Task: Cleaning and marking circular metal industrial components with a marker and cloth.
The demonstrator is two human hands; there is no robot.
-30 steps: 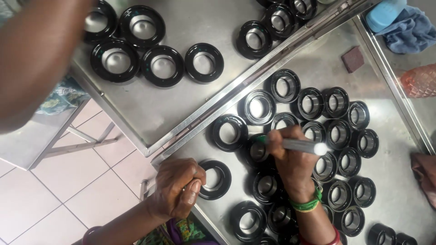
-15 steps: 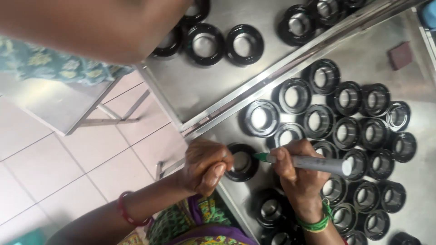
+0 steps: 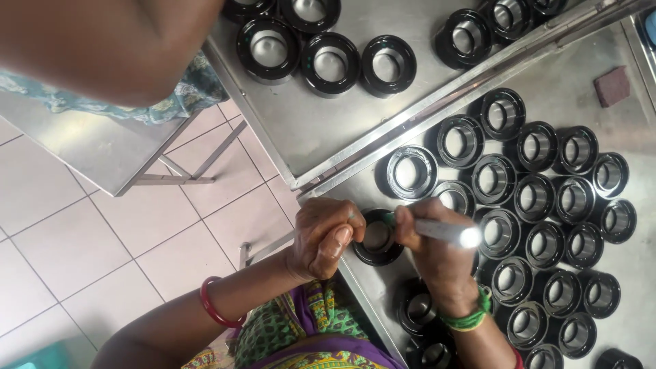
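Black and glossy, the ring lay at the near left edge of the steel worktop, close to the corner where that worktop met the neighbouring metal table. It sat between the two hands, touched by both. The left hand was curled against the ring's left rim, its fingers bent and pressed together, the thumb tucked in front of them and the fingertips hiding part of the rim; whether they pinched the rim or only steadied it could not be told. The right hand came in from the right with its fingers closed around a silver marker, whose green tip rested at the ring's upper right rim. The marker's barrel pointed away toward the right, over the neighbouring rings.

Beyond the right hand, many more black rings stood in close rows across the worktop, most touching one another. A small dark red block lay alone near the worktop's far right edge. On the metal table past the raised edge rails, further black rings stood in a line near its far edge. Tiled floor showed to the left below the tables.
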